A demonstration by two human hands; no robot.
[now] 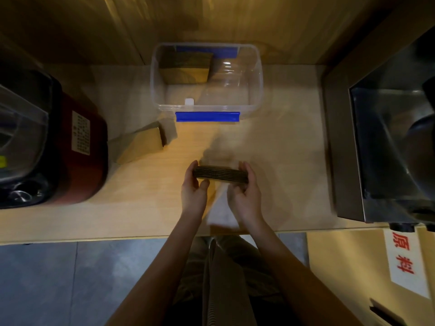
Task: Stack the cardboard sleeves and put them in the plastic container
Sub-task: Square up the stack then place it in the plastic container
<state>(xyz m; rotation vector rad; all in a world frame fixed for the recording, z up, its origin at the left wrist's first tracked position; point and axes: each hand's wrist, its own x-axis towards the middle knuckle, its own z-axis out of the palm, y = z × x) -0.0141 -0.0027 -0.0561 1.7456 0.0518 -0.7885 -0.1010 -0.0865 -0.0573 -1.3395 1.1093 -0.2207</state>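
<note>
On the far left we see a big red machine (77, 147) with a clear lid, sitting on the wooden table (282, 161). Just to its right lies a loose pile of cardboard sleeves (141, 147), flat on the table and a bit tilted. It is near the front left corner of the plastic container (257, 74) but we cannot tell if it touches.

The plastic container is clear, with a blue clip (207, 116) on its near side. It sits at the back of the table. Inside it, in the back left part, we see some sleeves already standing (186, 67).

In the middle, closer to us, our left hand (194, 184) and our right hand (246, 189) hold a stack of sleeves (220, 176) between them. Each hand wraps around one end of the stack, fingers curled over the far side and thumbs on the near side. The stack is edge up, so we see dark lines along it. It is well apart from the container.

On the far right stands a shiny metal box (381, 147). Below it is a white sign with red writing (403, 257).
</note>
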